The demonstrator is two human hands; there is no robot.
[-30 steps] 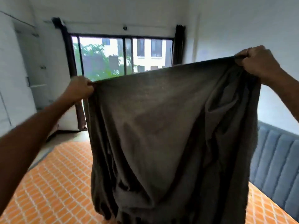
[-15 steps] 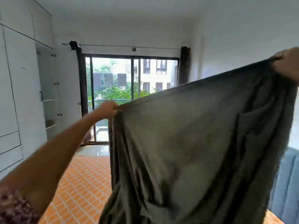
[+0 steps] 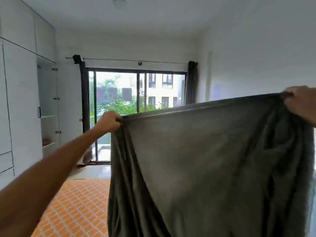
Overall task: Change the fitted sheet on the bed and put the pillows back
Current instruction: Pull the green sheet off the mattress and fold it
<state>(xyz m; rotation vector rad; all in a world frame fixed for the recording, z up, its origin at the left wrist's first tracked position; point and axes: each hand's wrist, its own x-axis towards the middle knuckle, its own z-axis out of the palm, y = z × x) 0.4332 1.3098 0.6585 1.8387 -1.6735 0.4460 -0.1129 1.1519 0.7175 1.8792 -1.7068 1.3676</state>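
**Inspector:** Begin with the largest item.

**Assistant:** The grey sheet (image 3: 205, 168). It hangs in the air as a broad curtain over the right and centre of the view, its top hem pulled taut and sloping up toward the right. Below the hem the cloth falls in long folds, bunched at both sides, and runs out of the bottom of the frame.

**Inspector:** Beneath it?

**Assistant:** The bed (image 3: 73, 207), covered in an orange fabric with a white lattice pattern, shows at lower left. The sheet hangs in front of it; whether its lower end touches the bed cannot be told.

**Inspector:** The room?

**Assistant:** A white wardrobe (image 3: 20, 100) along the left wall, with an open shelf bay. At the far end, a sliding glass door (image 3: 136, 103) with dark curtains (image 3: 191, 82) drawn back to either side of it. Greenery and a building show outside.

**Inspector:** Hands?

**Assistant:** The left hand (image 3: 109, 121), arm stretched forward, has its fingers curled round the lower end of the hem, gripping it. The right hand (image 3: 302, 102), higher and at the right edge of frame, pinches the upper end in a closed grasp. The two hands are well apart, with the hem stretched straight between them.
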